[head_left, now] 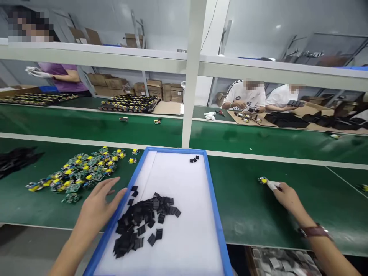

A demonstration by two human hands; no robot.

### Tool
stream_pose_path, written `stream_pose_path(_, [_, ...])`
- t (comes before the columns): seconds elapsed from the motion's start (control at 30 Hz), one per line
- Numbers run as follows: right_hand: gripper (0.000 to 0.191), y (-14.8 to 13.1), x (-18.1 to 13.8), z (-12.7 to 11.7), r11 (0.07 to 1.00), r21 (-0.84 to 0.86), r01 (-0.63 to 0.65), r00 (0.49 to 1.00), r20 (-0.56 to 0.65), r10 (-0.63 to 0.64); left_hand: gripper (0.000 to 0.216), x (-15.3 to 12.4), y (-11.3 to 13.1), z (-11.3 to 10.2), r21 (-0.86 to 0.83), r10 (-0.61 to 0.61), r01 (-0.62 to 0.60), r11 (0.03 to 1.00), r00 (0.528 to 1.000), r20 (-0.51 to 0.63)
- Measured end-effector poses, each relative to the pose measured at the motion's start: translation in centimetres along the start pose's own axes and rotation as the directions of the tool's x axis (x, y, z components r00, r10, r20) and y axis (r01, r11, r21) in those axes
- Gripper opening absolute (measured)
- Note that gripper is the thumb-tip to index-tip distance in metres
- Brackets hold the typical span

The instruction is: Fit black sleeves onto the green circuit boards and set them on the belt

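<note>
- Touching a yellow-topped board (263, 180) is the right hand (287, 196); whether it grips, I cannot say.
- Left hand (99, 205) is released, near the blue-rimmed tray (217, 214).

Bright indoor light, soft glare.

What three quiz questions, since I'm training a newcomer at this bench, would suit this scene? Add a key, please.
1. True or false: all the black pieces in the tray lie in one pile.

2. What colour is the tray's rim?
A) red
B) blue
C) yellow

3. Which of the wearer's hands is nearer the heap of circuit boards?

Key:
1. False; a few lie apart, near the far right corner.
2. B
3. The left hand.
</note>
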State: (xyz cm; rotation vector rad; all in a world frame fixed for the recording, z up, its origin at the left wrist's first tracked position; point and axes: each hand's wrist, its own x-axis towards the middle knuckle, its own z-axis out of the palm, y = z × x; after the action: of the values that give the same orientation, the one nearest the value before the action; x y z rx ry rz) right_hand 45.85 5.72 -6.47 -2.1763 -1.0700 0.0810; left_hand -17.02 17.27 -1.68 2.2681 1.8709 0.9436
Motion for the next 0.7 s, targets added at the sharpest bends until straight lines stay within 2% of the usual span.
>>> stream_pose_path(0.07, [0.035, -0.2, 0.1, -0.6, 0.999, -0.033, 0.026, 0.999, -0.028, -0.027, 0.052, 1.5, -2.4, 0.2, 0.027, -0.019, 0.017, 0.999, 0.998, 0.060])
stream_pose_path(0.13, [0.046, -1.7, -0.4, -0.7, 0.996, -0.056, 0.069, 0.996, -0.055, -0.072, 0.050, 2.9, -3.3, 0.4, 0.054, -0.002, -0.004, 0.999, 0.994, 0.105])
stream_pose_path(0.23, [0.046, -7.3, -2.6, 0.4, 0.970, 0.008, 0.243, 0.970, 0.008, -0.243, 0.048, 5.9, -2.7, 1.8, 0.082, 0.007, -0.020, 0.996, 0.987, 0.162])
stream_pose_path(0.27, [0.040, -9.9, -3.8, 1.1, 0.925, 0.099, 0.368, 0.924, 0.072, -0.376, 0.048, 7.0, -2.3, 2.6, 0.089, 0.000, -0.016, 0.996, 0.984, 0.180])
stream_pose_path(0.3, [0.034, -12.7, -5.3, 2.0, 0.844, 0.211, 0.494, 0.838, 0.145, -0.527, 0.047, 8.1, -1.9, 3.4, 0.096, -0.011, -0.008, 0.995, 0.981, 0.194])
stream_pose_path(0.37, [0.027, -17.8, -8.4, 4.1, 0.660, 0.420, 0.623, 0.592, 0.298, -0.749, 0.046, 9.9, -1.2, 4.9, 0.111, -0.046, 0.024, 0.994, 0.979, 0.200])
stream_pose_path(0.43, [0.023, -21.7, -11.5, 6.3, 0.575, 0.499, 0.648, 0.379, 0.443, -0.812, 0.044, 10.7, -0.8, 5.8, 0.116, -0.080, 0.059, 0.992, 0.978, 0.191])
stream_pose_path(0.5, [0.016, -23.7, -13.8, 8.1, 0.545, 0.485, 0.684, 0.288, 0.507, -0.813, 0.042, 10.5, -0.6, 5.7, 0.102, -0.100, 0.083, 0.991, 0.980, 0.172])
stream_pose_path(0.53, [0.012, -24.1, -14.6, 8.8, 0.537, 0.467, 0.703, 0.270, 0.523, -0.808, 0.042, 9.9, -0.5, 5.3, 0.086, -0.104, 0.092, 0.992, 0.982, 0.157])
stream_pose_path(0.6, [0.005, -24.2, -15.4, 9.7, 0.533, 0.448, 0.718, 0.265, 0.532, -0.804, 0.042, 8.1, 0.0, 3.6, 0.050, -0.107, 0.102, 0.994, 0.987, 0.121])
stream_pose_path(0.7, [0.011, -23.5, -15.6, 10.2, 0.558, 0.472, 0.682, 0.295, 0.521, -0.801, 0.046, 3.6, 2.1, 0.4, -0.106, -0.136, 0.142, 0.984, 0.989, 0.062])
